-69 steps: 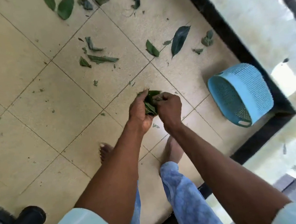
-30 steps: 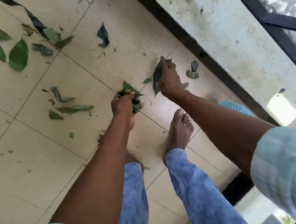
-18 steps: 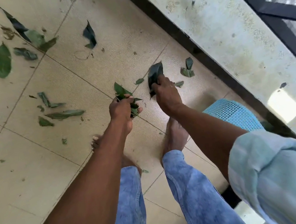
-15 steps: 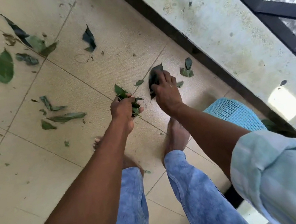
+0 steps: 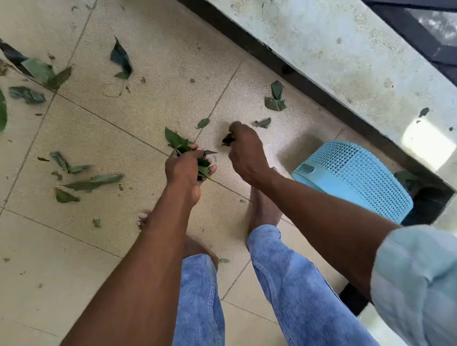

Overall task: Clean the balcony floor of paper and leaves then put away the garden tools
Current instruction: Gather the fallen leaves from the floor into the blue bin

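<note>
1. Change from the earlier frames: the large dark leaf that lay under the right hand (image 5: 243,152) is now gathered into it, only a dark scrap (image 5: 228,140) showing at the fingertips; the view has tilted slightly, and the blue basket (image 5: 356,180) shows more fully at lower right.
2. Left hand (image 5: 183,169): fingers curled tightly round a bunch of leaves (image 5: 185,149), whose tips stand up and away from the person above the knuckles.
3. Right hand: fingers curled, pinching the dark scrap just above the tiled floor (image 5: 151,101).
4. Nearest loose pieces: a small leaf fragment (image 5: 262,122) lies just beside the right fingertips, on the ledge side; a crumpled pair of leaves (image 5: 276,97) lies a little farther the same way, near the dark skirting. Both are nearer the right hand than the left.
5. A small oval leaf (image 5: 203,122) lies between and beyond the two hands.
6. Long leaves (image 5: 92,182) lie to the left, long axes roughly crosswise; judged nearer the left hand, which is already full.
7. The basket lies on its side behind the right forearm, near the ledge (image 5: 334,38); emptying both handfuls there would likely call for a backward reach.
</note>
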`<state>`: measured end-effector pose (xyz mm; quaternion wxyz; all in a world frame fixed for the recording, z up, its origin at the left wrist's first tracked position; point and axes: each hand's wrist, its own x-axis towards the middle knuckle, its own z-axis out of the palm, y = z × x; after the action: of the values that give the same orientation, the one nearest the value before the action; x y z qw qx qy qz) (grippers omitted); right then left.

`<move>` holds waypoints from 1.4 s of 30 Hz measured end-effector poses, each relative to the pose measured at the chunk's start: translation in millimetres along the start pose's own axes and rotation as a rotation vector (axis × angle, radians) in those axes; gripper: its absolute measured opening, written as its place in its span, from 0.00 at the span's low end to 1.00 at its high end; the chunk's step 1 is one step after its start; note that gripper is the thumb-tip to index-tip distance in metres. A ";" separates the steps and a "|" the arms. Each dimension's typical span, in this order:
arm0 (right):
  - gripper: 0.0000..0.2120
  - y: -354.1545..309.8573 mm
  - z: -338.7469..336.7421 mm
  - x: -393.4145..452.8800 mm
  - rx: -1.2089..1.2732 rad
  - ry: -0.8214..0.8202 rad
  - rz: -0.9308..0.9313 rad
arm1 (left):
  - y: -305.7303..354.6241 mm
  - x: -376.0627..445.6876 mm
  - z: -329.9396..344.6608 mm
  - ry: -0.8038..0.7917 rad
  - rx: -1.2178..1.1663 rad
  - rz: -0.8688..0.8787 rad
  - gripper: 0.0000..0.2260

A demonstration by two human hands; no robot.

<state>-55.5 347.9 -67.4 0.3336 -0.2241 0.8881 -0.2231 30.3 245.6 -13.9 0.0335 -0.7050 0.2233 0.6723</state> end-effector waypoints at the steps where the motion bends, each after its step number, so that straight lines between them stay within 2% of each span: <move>1: 0.16 1.8 -3.9 -2.2 0.064 0.060 0.072 | -0.8 -1.3 -1.5 0.005 -0.001 -0.003 0.06; 4: 0.14 16.9 -17.1 0.9 0.143 0.198 0.231 | -2.0 -3.3 -1.6 -0.001 -0.017 -0.015 0.06; 6: 0.13 27.6 -21.6 8.2 0.110 0.219 0.235 | -1.4 -2.0 1.0 -0.021 -0.026 -0.014 0.05; 13: 0.15 38.6 -9.1 13.1 -0.321 0.021 -0.005 | -5.5 10.1 12.1 -0.025 0.001 0.000 0.06; 16: 0.16 39.6 -14.9 9.0 -0.323 -0.018 -0.048 | -5.5 5.3 15.9 -0.044 -0.014 -0.007 0.06; 18: 0.20 37.1 -25.3 11.5 -0.230 0.061 -0.004 | -3.6 2.0 17.8 -0.049 -0.017 -0.008 0.06; 21: 0.33 39.9 -42.2 29.9 -0.102 0.163 0.018 | 1.2 0.5 21.4 -0.047 -0.026 -0.008 0.06; 24: 0.40 48.7 -53.4 56.0 -0.139 0.125 0.091 | 2.2 4.1 25.9 -0.045 -0.014 -0.005 0.06; 25: 0.38 50.5 -55.0 62.0 -0.194 0.097 0.114 | 2.1 5.3 26.9 -0.051 -0.012 -0.007 0.06; 28: 0.24 54.2 -51.1 62.4 -0.355 0.083 0.093 | -1.0 9.2 27.2 -0.064 -0.010 -0.010 0.05; 32: 0.18 56.8 -45.2 35.0 -0.445 0.039 -0.073 | -9.5 8.7 21.3 -0.058 -0.022 -0.030 0.06; 34: 0.14 49.5 -44.0 24.6 -0.320 0.040 -0.010 | -12.2 4.1 16.2 -0.059 -0.045 -0.051 0.06; 37: 0.09 19.4 -45.4 13.7 0.253 0.049 0.389 | -12.9 -5.1 10.6 -0.027 -0.081 -0.064 0.07; 39: 0.07 -7.7 -47.0 2.2 0.662 -0.066 0.549 | -11.6 -11.0 5.9 0.013 -0.114 -0.043 0.06; 40: 0.07 -20.1 -48.0 -4.1 0.785 -0.145 0.576 | -11.0 -13.4 4.4 0.025 -0.133 -0.030 0.06; 42: 0.07 -47.1 -48.8 -16.2 0.839 -0.285 0.549 | -6.9 -19.6 -3.1 0.004 -0.201 -0.023 0.08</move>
<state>-66.6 331.1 -0.5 0.5586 0.1416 0.6942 -0.4313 35.8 256.0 3.5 -0.0299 -0.7086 0.1467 0.6896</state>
